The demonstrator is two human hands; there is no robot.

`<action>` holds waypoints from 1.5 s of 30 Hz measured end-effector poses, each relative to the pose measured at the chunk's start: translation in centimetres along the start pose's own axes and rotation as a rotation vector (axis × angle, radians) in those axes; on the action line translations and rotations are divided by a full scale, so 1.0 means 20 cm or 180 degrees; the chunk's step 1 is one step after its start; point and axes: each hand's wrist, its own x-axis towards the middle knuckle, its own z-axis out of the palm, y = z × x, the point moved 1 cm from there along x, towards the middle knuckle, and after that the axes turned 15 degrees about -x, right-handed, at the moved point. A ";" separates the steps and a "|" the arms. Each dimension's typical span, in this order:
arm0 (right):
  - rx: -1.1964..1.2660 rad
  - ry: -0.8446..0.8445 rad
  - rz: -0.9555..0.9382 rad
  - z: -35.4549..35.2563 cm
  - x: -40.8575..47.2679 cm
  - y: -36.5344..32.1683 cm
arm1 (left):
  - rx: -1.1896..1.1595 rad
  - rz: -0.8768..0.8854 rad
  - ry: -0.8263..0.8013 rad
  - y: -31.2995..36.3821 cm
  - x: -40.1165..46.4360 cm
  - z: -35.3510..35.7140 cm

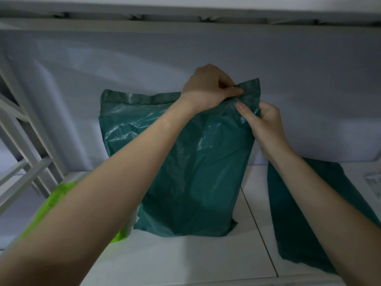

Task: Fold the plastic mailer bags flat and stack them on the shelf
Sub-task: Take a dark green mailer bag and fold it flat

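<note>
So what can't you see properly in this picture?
- Head view: the far top corner of the green bag is covered by the left hand and right hand pinching it.
- The second green bag is partly behind the right forearm.
- The bright lime bag is mostly under the left forearm.
- The small white thing on the shelf is cut off by the right edge.

mailer bag on shelf, another bag right
</note>
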 end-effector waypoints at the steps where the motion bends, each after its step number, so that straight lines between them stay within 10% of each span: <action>1: -0.0007 -0.0021 0.0021 0.00 0.00 0.00 | 0.0021 -0.0003 0.0019 0.00 0.00 0.00; 45: 0.0345 -0.0581 0.0194 0.03 -0.05 -0.09 | 0.0450 0.0029 -0.0152 -0.03 -0.08 -0.11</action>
